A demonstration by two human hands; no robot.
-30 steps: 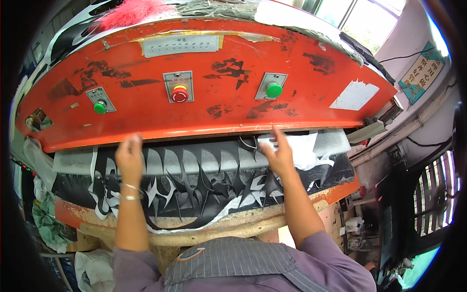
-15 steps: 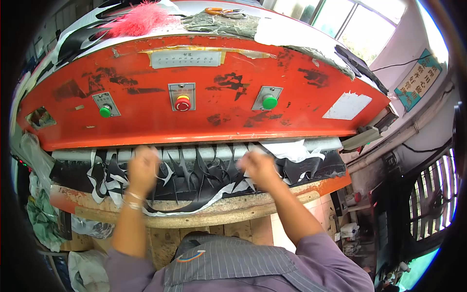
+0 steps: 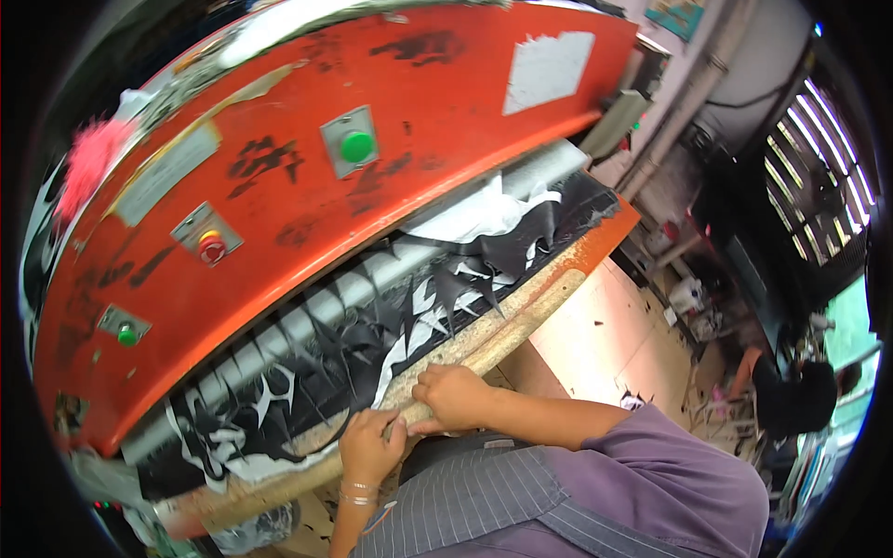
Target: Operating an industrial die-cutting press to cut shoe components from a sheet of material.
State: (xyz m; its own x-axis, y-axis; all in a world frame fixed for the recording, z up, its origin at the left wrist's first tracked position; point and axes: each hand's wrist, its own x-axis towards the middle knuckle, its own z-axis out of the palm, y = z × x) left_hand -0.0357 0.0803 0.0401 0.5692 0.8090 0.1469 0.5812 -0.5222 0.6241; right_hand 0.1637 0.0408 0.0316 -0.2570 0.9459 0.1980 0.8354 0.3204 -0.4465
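Purple sleeves and a grey striped apron (image 3: 484, 502) fill the bottom of the view, and from them both forearms reach up to the front lip of a worn wooden board (image 3: 502, 321). Left hand (image 3: 370, 446), a thin bracelet at its wrist, is closed with the fingers curled over the board's edge, pinching the near hem of the black-and-white cut fabric (image 3: 372, 349). Right hand (image 3: 456, 395) sits just beside it, touching it, fingers likewise bent down onto the same hem at the board's edge. That fabric lies spread across the board, its black layer slit into pointed, spiky shapes over a white layer, and it runs back under the machine. Behind it a row of pale grey ribbed rollers (image 3: 307, 312) lines the gap. Above hangs the big orange press head (image 3: 391, 65), paint chipped, carrying a green push button (image 3: 357, 145), a red button on a yellow ring (image 3: 213, 247) and a smaller green button (image 3: 126, 335). Off to the right, farther away, another person (image 3: 791, 400) crouches on the littered workshop floor.
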